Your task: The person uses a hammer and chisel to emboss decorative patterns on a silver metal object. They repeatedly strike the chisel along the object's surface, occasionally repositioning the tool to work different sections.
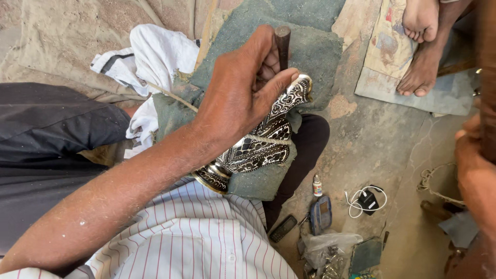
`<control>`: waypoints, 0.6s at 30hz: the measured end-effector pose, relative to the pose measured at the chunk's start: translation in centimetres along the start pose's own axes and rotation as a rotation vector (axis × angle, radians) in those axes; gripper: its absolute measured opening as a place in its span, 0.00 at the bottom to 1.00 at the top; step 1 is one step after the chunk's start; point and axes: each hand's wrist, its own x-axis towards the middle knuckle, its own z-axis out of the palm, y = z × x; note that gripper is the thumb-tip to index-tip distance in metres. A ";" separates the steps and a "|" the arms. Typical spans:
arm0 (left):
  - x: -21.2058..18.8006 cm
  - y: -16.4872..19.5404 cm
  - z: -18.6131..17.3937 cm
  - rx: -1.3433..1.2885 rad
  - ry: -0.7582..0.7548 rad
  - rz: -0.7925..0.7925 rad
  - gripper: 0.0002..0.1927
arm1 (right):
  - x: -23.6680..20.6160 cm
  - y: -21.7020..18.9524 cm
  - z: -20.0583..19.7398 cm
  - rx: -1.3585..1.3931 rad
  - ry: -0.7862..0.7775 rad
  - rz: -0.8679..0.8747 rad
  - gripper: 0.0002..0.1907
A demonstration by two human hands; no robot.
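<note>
The left hand (243,90) is curled shut, its grip pinching a dark wooden-handled tool (282,44) upright between thumb and fingers, the thumb tip pressed against the narrow upper end of an engraved silver-and-black metal vase (258,147). The vase lies on a grey-green cloth pad (310,51) over the person's lap, bound by a thin cord (268,139), its long axis slanting from the flared base near the striped shirt (206,232) up and right toward the hand. The right hand (475,165) sits well apart at the frame's right edge, so the left is far nearer; whether its grip is spread or closed cannot be told.
</note>
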 end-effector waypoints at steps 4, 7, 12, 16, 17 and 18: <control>-0.5 0.2 0.6 -0.020 0.057 0.000 0.15 | 2.2 -5.9 -0.5 -0.043 -0.057 -0.075 0.09; -0.6 0.6 0.8 -0.038 0.081 -0.045 0.15 | 6.7 -10.6 1.4 -0.113 -0.107 -0.206 0.10; -0.7 1.3 0.8 -0.022 0.153 -0.030 0.15 | 10.9 -13.5 3.9 -0.174 -0.160 -0.286 0.11; -0.6 1.6 0.7 -0.047 0.164 -0.090 0.15 | 11.3 -13.8 3.9 -0.179 -0.167 -0.295 0.12; -0.5 1.6 0.7 -0.055 0.163 -0.100 0.15 | 11.3 -14.0 3.9 -0.181 -0.170 -0.296 0.13; -0.5 1.6 0.7 -0.062 0.160 -0.110 0.15 | 11.3 -14.1 3.8 -0.182 -0.170 -0.297 0.13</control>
